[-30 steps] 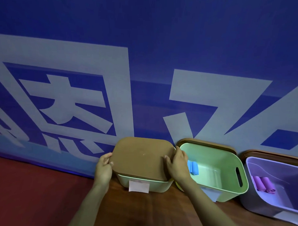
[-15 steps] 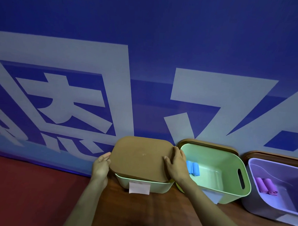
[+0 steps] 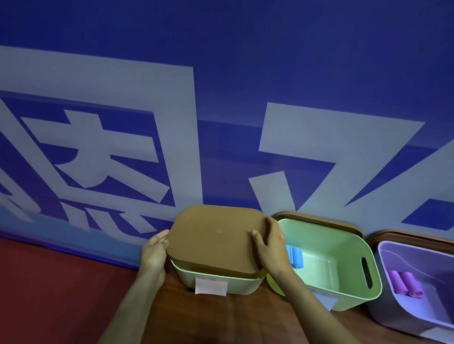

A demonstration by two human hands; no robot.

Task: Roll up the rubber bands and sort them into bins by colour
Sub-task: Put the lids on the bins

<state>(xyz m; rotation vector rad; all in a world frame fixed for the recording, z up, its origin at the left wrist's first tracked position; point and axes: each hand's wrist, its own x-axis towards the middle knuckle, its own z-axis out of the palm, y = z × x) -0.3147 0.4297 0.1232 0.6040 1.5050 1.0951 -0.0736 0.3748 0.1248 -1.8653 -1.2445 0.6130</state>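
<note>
**Head view.** A pale green bin (image 3: 241,285) stands on the wooden worktop (image 3: 214,324), against a blue banner (image 3: 225,67) with large white characters. A white label (image 3: 211,286) is on the bin's front wall. The brown lid (image 3: 212,238) lies on top of this bin, covering it.

The left hand (image 3: 153,252) is at the lid's left edge. Its grip is loose, with fairly straight fingers touching the rim. The right hand (image 3: 270,248) grips the lid's right edge, thumb on top and fingers laid over the rim.

Just to the right an open green bin (image 3: 345,294) is tilted toward the camera, with a second brown lid (image 3: 317,218) propped behind it. Rolled blue rubber bands (image 3: 296,256) lie inside this bin, near its left wall and partly hidden by the right hand.

Further right is an open lilac bin (image 3: 396,317), with a third brown lid (image 3: 423,236) behind it. It holds rolled purple rubber bands (image 3: 404,283). Left of the worktop is a dark red surface (image 3: 33,288).
</note>
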